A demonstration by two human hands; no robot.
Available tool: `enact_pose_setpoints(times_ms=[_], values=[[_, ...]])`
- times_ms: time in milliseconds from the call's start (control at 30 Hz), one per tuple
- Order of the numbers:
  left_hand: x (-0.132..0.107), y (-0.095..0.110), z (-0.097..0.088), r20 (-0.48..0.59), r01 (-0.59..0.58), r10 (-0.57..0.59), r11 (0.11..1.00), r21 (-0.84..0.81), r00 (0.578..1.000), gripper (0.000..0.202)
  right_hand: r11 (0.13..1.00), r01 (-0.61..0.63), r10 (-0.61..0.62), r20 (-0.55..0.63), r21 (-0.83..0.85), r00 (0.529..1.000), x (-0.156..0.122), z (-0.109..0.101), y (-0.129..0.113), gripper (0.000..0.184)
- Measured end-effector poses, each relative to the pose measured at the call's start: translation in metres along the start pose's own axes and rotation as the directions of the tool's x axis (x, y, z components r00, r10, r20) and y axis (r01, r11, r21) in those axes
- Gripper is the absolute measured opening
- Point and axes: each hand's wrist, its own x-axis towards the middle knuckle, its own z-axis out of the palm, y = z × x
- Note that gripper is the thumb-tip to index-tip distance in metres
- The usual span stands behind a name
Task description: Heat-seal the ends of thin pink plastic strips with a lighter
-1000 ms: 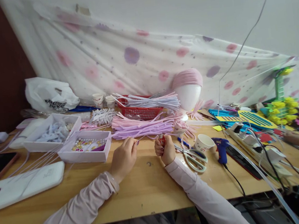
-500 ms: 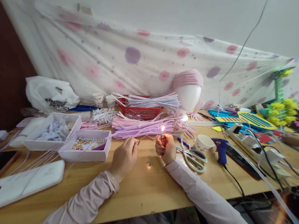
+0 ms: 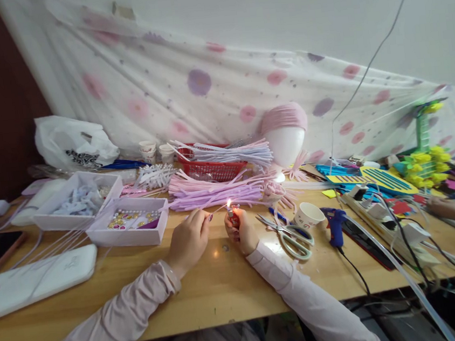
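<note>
My right hand (image 3: 242, 231) is closed round a red lighter (image 3: 233, 220), whose flame (image 3: 229, 203) burns upright at the top. To its left, my left hand (image 3: 189, 237) rests low over the table with thumb and fingers pinched. A thin pale strand (image 3: 217, 209) seems to run from those fingertips toward the flame; its exact kind is too small to tell. Just behind both hands lies a bundle of pink and purple pipe cleaners (image 3: 213, 191). Scissors (image 3: 291, 237) lie right of my right hand.
Left are a white box of beads and gems (image 3: 125, 241), a larger white box (image 3: 53, 218) and a white power bank (image 3: 39, 280). Right are a paper cup (image 3: 309, 216), blue glue gun (image 3: 334, 227) and power strip (image 3: 373, 220). Another person's hand (image 3: 445, 210) is at far right.
My right hand has moved left with the lit lighter, bringing the flame closer to my left fingertips. My left hand stays nearly in place. The view has shifted slightly.
</note>
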Motion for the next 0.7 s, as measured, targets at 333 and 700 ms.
enact_pose_setpoints(times_ms=[333, 700], values=[[0.0, 0.0, 0.0, -0.013, 0.001, -0.001, 1.0, -0.005, 1.0, 0.017, 0.999, 0.002, -0.002, 0.006, -0.054, 1.0, 0.001, -0.005, -0.005, 0.039], [0.0, -0.002, 0.0, 0.004, 0.003, -0.003, 0.999, -0.034, 1.0, 0.021, 0.904, 0.231, -0.171, -0.192, 0.361, 0.966, -0.004, -0.036, -0.052, 0.037]])
